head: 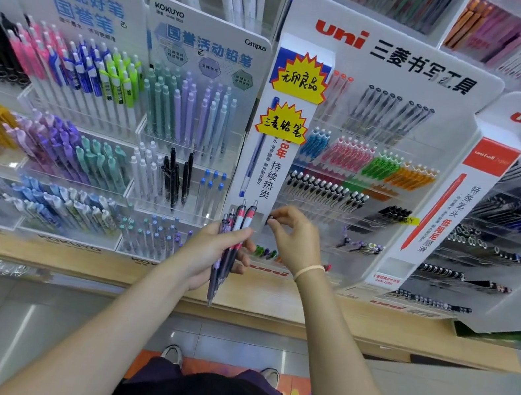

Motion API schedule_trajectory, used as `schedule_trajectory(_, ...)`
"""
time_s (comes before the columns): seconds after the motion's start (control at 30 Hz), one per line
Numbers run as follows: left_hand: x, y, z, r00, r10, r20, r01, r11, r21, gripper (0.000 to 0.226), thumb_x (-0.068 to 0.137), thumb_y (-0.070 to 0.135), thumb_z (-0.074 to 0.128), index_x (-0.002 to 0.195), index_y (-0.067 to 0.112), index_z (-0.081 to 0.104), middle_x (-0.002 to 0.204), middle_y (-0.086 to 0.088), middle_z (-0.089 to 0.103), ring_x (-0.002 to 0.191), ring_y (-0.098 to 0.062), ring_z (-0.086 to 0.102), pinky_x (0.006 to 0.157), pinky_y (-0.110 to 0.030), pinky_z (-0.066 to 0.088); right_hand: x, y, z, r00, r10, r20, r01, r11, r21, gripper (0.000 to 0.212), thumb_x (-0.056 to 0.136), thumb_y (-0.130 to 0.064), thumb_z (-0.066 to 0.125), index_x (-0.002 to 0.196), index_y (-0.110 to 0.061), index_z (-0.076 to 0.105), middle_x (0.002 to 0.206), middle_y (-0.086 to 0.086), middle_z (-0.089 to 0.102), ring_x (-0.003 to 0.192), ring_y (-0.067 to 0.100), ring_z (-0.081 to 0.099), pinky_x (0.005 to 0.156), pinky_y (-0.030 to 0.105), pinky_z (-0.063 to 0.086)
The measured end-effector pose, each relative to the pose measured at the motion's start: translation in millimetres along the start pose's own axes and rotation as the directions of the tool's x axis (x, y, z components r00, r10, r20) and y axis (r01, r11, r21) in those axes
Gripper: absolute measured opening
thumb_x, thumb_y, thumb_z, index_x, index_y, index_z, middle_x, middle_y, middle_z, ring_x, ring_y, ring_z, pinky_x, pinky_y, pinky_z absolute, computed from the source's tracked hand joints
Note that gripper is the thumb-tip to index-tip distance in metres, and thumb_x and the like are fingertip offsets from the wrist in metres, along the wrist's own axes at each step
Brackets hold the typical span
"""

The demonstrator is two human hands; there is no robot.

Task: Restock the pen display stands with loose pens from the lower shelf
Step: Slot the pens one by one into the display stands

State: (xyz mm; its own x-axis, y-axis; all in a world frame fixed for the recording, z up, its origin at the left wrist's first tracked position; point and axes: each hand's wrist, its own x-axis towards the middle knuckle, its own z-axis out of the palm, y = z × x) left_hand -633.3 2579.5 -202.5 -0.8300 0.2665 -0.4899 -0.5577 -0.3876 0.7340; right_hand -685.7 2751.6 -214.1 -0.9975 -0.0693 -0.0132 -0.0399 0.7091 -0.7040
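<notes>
My left hand (214, 255) grips a bundle of several loose pens (230, 244), held upright, with dark and purple barrels and red-and-white bands. My right hand (293, 238) is just to their right, in front of the lower rows of the white uni display stand (379, 169). Its fingertips pinch a small dark pen end (269, 220); the rest of that pen is hidden by the hand. The stand's clear tiers hold rows of coloured and black pens, and a few green and purple pens (265, 252) lie in a low row under my right hand.
Two Kokuyo stands (68, 114) full of pastel pens stand to the left. A second uni stand (509, 220) is at the right. All sit on a wooden shelf (135, 269). More pen racks hang above. Grey floor tiles and my shoes are below.
</notes>
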Motion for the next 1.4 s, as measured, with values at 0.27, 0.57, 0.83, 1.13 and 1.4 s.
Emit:
schedule_trajectory(0.27, -4, 0, -1, 1.000, -0.009, 0.000, 0.009, 0.998, 0.068, 0.032, 0.099, 0.030, 0.061, 0.121, 0.008, 0.065, 0.082, -0.010, 0.070, 0.057, -0.020, 0.061, 0.049, -0.027, 0.048, 10, -1, -3, 1.000, -0.011, -0.028, 0.007, 0.992, -0.122, 0.005, 0.091, -0.023, 0.070, 0.093, -0.019, 0.072, 0.090, -0.013, 0.067, 0.105, 0.023, 0.059, 0.098, 0.039, 0.036)
schedule_trajectory(0.57, 4, -2, 9, 0.998, 0.059, -0.017, -0.056, 0.991, 0.125, 0.016, 0.089, 0.012, 0.072, 0.098, 0.000, 0.066, 0.080, -0.013, 0.069, 0.057, -0.020, 0.062, 0.046, -0.026, 0.045, -24, -43, -46, 0.980, 0.164, 0.116, -0.199, 0.871, 0.450, 0.022, 0.095, -0.027, 0.066, 0.086, -0.008, 0.071, 0.062, -0.001, 0.065, 0.052, 0.009, 0.054, 0.054, 0.023, 0.047)
schedule_trajectory(0.83, 5, -2, 19, 0.997, -0.024, -0.071, 0.035, 0.987, 0.156, 0.033, 0.096, 0.037, 0.063, 0.120, 0.013, 0.060, 0.080, -0.010, 0.074, 0.051, -0.019, 0.060, 0.046, -0.028, 0.051, -22, -25, -67, 0.967, 0.229, -0.113, -0.092, 0.726, 0.681, 0.015, 0.098, -0.010, 0.058, 0.101, -0.011, 0.073, 0.087, 0.001, 0.070, 0.080, 0.014, 0.066, 0.073, 0.031, 0.057)
schedule_trajectory(1.13, 9, -4, 28, 0.996, 0.017, -0.086, -0.004, 0.988, 0.155, 0.034, 0.104, 0.036, 0.051, 0.117, 0.005, 0.056, 0.067, -0.007, 0.057, 0.047, -0.016, 0.045, 0.044, -0.025, 0.036, -11, -16, -61, 0.968, 0.109, -0.226, 0.015, 0.876, 0.483, 0.019, 0.098, -0.008, 0.058, 0.103, -0.018, 0.072, 0.096, -0.003, 0.072, 0.087, 0.006, 0.065, 0.083, 0.022, 0.055)
schedule_trajectory(1.4, 3, -6, 22, 0.990, 0.063, -0.127, -0.051, 0.994, 0.098, 0.027, 0.101, 0.028, 0.059, 0.117, 0.006, 0.057, 0.071, -0.007, 0.061, 0.049, -0.018, 0.051, 0.044, -0.026, 0.040, 1, -16, -40, 0.981, 0.027, -0.193, 0.051, 0.921, 0.385, 0.015, 0.095, -0.007, 0.062, 0.105, -0.010, 0.073, 0.094, -0.002, 0.072, 0.087, 0.004, 0.065, 0.081, 0.015, 0.052)
